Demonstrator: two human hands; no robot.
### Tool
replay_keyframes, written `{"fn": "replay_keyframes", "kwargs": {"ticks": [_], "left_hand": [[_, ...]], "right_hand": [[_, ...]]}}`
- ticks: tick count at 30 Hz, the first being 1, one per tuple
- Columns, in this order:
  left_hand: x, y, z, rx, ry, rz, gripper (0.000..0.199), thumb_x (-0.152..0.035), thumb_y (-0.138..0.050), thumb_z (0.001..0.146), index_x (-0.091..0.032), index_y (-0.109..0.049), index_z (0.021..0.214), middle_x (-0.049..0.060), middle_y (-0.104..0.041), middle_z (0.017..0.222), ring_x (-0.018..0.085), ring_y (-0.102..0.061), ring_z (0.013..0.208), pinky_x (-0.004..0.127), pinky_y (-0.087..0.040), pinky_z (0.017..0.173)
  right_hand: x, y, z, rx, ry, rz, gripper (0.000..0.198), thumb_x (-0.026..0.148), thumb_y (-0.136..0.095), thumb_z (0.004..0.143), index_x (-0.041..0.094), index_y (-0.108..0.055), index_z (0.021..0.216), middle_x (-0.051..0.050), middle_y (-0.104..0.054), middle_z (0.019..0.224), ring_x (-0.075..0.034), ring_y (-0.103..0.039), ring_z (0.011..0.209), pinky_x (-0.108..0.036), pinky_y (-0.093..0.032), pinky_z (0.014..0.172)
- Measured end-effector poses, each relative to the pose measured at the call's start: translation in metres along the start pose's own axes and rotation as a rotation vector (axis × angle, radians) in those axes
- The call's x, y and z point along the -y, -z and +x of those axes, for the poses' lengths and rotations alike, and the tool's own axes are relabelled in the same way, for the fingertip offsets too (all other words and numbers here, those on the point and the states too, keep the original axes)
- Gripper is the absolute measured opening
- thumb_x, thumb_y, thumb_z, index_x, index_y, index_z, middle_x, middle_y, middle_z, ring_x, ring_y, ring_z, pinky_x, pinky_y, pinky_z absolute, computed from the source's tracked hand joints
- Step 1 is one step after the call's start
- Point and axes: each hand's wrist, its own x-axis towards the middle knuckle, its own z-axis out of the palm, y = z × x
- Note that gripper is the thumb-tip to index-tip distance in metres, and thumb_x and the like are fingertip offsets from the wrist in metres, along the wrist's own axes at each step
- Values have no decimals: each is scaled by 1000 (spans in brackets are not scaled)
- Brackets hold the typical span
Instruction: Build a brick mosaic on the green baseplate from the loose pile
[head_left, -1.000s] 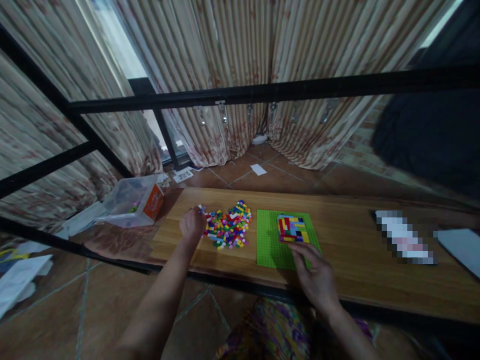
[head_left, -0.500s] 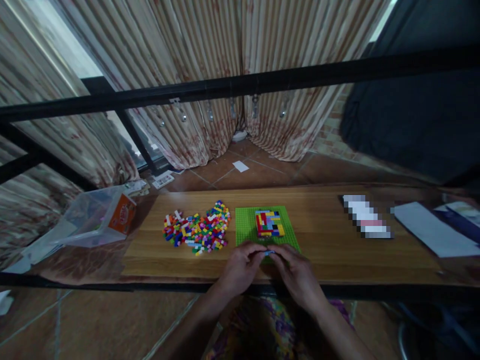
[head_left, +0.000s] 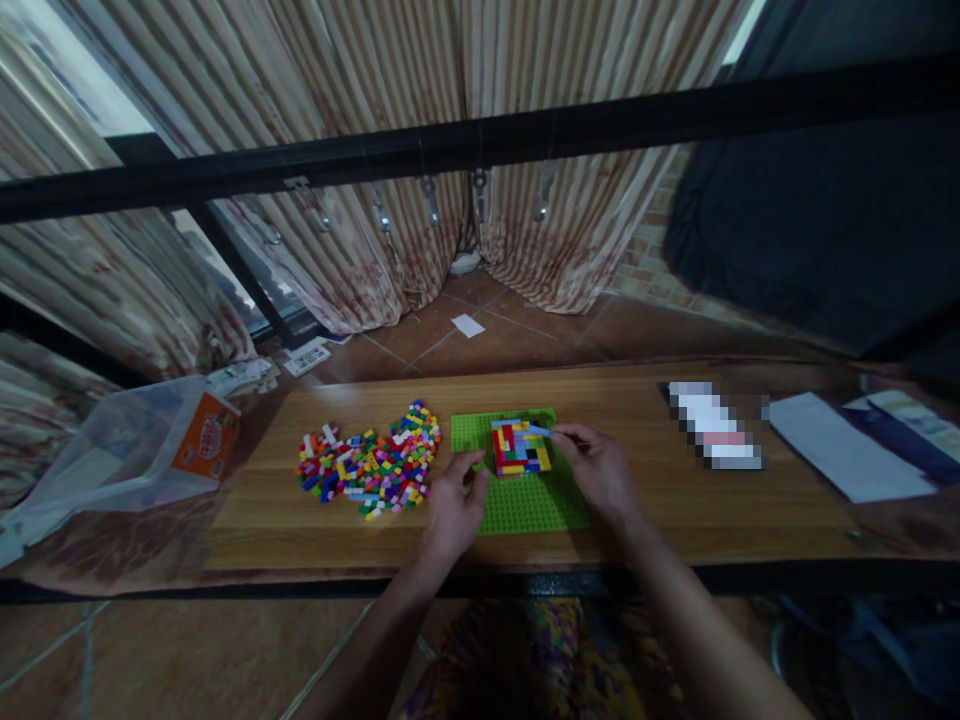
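Note:
A square build of colourful bricks [head_left: 517,458] stands on the green baseplate [head_left: 529,510]. My right hand [head_left: 596,465] is at the build's right back corner, finger and thumb pinching a light blue brick [head_left: 540,430] just over the top of it. Whether that brick touches the build I cannot tell. To the left of the build my left hand [head_left: 456,500] hovers over the plate's left edge, thumb and forefinger apart with nothing between them. Beyond it on the left lies a heap of loose small bricks [head_left: 382,465] in many colours.
The wooden board [head_left: 675,520] carries the plate and bricks. A clear plastic box [head_left: 135,430] with an orange label lies at the left. A blurred-out flat object [head_left: 712,425] and white paper [head_left: 840,450] are at the right. A black bar [head_left: 480,140] crosses behind.
My hands were together at the plate's front edge around a small blue piece. They have parted: the right went forward with the brick to the build, the left moved left and opened.

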Motion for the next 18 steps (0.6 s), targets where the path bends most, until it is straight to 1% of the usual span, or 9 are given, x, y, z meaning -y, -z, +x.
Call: {"fn": "replay_keyframes", "kwargs": {"ticks": [3,8,15,18], "left_hand": [[1,-8,0,11,-9,24,28,-24,-52,88,-20,-61,114,6,-66,106,16,-63,89,29,-52,82],[3,-16,-1,38,-15,66,32,-26,-52,89,-23,-57,120,6,-65,110,17,-63,91,30,-53,84],[5,-18,-1,57,-33,81,32,-27,-51,90,-24,-57,122,6,-64,113,18,-63,100,32,-52,89],[4,-18,-2,61,-26,78,33,-26,-51,90,-25,-57,122,6,-65,113,18,-63,101,32,-52,90]], "right_hand": [[-1,-5,0,5,36,2,33,49,-57,84,19,-72,87,-7,-70,86,-20,-64,77,-34,-51,71],[7,-12,-18,-10,76,-50,29,44,-56,87,21,-71,90,-7,-70,88,-21,-65,81,-35,-51,75],[27,-30,-38,-121,228,-257,22,36,-53,91,22,-70,90,-7,-70,85,-21,-63,81,-35,-48,77],[31,-39,-41,-179,261,-369,21,32,-52,93,22,-70,90,-8,-71,86,-22,-61,82,-37,-44,79]]}}
